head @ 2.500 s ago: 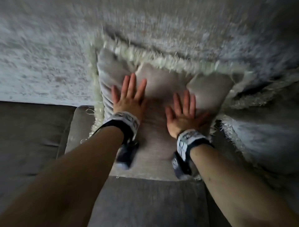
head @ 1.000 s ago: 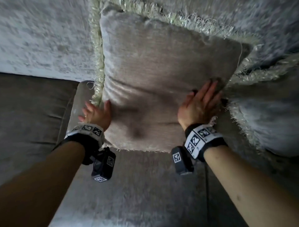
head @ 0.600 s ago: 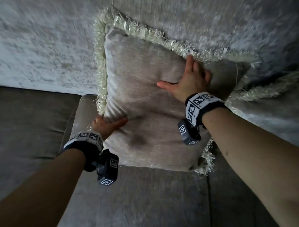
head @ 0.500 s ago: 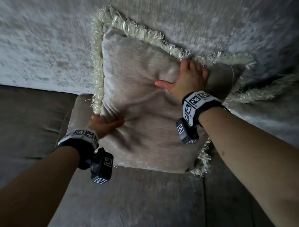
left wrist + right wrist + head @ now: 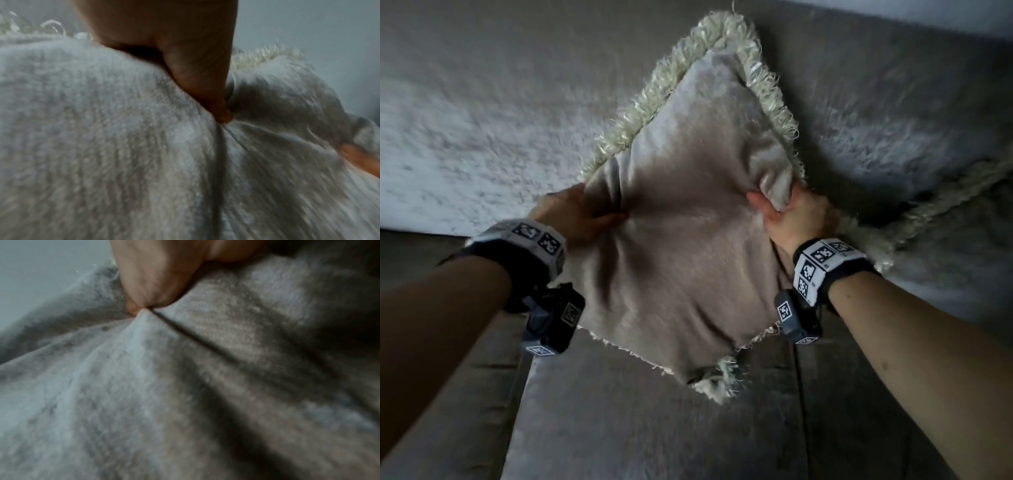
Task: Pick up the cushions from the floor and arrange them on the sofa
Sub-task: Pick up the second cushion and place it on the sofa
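Over sofa [image 5: 654,428]: one fringed cushion [image 5: 688,246], left hand [image 5: 575,214], right hand [image 5: 796,219] gripping opposite corners.

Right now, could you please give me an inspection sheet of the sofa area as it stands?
Surface: grey sofa seat, backrest behind.
Job's things: fringed beige cushion held corner-up above the seat; second fringed cushion against the backrest at right.
Clutter: nothing seen.
Grippers: left hand grips the cushion's left edge; right hand grips bunched fabric at its right edge.
Cables: nothing seen.
Surroundings: pale wall above the backrest.
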`<act>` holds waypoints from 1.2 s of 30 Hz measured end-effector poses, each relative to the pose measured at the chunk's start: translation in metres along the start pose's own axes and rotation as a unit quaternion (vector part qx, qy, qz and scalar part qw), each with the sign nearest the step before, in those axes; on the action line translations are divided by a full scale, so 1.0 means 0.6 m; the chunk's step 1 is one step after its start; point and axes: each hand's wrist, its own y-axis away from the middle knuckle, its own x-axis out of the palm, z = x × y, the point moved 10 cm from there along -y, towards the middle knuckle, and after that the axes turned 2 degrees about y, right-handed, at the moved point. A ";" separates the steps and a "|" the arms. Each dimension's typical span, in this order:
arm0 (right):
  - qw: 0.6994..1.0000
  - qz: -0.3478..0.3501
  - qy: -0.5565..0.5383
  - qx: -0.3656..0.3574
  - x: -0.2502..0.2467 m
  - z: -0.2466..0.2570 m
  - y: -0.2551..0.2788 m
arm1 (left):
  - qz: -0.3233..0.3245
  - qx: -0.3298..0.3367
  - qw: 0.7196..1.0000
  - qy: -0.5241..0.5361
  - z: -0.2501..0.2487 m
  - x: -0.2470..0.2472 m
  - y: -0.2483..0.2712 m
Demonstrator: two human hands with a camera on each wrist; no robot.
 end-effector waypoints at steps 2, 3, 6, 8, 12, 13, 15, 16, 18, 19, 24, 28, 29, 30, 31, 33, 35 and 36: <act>0.999 -0.002 -0.030 0.027 -0.005 0.002 0.011 | 0.006 0.019 0.998 -0.054 -0.012 -0.053 -0.017; 0.998 -0.005 -0.043 0.035 -0.002 0.005 0.015 | 0.011 0.025 0.997 -0.074 -0.015 -0.071 -0.022; 0.997 -0.001 -0.054 0.050 0.011 0.007 0.019 | 0.009 0.040 0.992 -0.117 -0.021 -0.096 -0.037; 0.998 -0.010 -0.052 0.042 0.016 0.005 0.015 | 0.005 0.033 0.992 -0.122 -0.019 -0.086 -0.042; 0.996 -0.058 -0.063 0.007 0.025 0.001 0.010 | -0.013 0.025 0.990 -0.136 0.005 -0.035 -0.054; 0.996 -0.063 -0.064 0.001 0.030 -0.001 0.009 | -0.024 0.028 0.989 -0.140 0.008 -0.025 -0.058; 0.996 -0.072 -0.053 -0.006 0.037 -0.003 0.004 | -0.049 0.026 0.988 -0.145 0.014 -0.015 -0.063; 0.996 -0.082 -0.046 -0.009 0.038 -0.003 0.002 | -0.058 0.022 0.988 -0.141 0.016 -0.011 -0.065; 0.994 -0.098 -0.049 -0.003 0.041 -0.007 0.000 | -0.061 0.010 0.991 -0.122 0.027 0.000 -0.075; 0.993 -0.103 -0.063 0.007 0.045 -0.011 -0.002 | -0.054 0.005 0.993 -0.106 0.035 0.011 -0.082; 0.992 -0.107 -0.062 0.009 0.062 -0.010 -0.016 | -0.024 -0.028 0.998 -0.053 0.069 0.063 -0.095; 0.990 -0.100 -0.097 0.012 0.073 -0.021 -0.007 | -0.010 -0.056 0.997 -0.042 0.098 0.097 -0.096; 0.988 -0.104 -0.115 0.014 0.074 -0.027 0.001 | -0.010 -0.058 0.998 -0.039 0.107 0.105 -0.096; 0.987 -0.100 -0.128 0.017 0.079 -0.033 0.008 | -0.011 -0.061 0.997 -0.037 0.113 0.110 -0.094; 0.987 -0.088 -0.134 0.017 0.086 -0.036 0.015 | -0.014 -0.061 0.997 -0.035 0.118 0.113 -0.090; 0.990 -0.059 -0.128 0.007 0.102 -0.032 0.028 | -0.036 -0.054 0.997 -0.039 0.116 0.112 -0.079; 0.993 -0.067 -0.093 -0.008 0.104 -0.019 0.043 | -0.097 -0.032 0.995 -0.021 0.100 0.091 -0.067; 0.994 -0.079 -0.077 -0.014 0.100 -0.008 0.051 | -0.138 -0.017 0.990 0.004 0.089 0.076 -0.059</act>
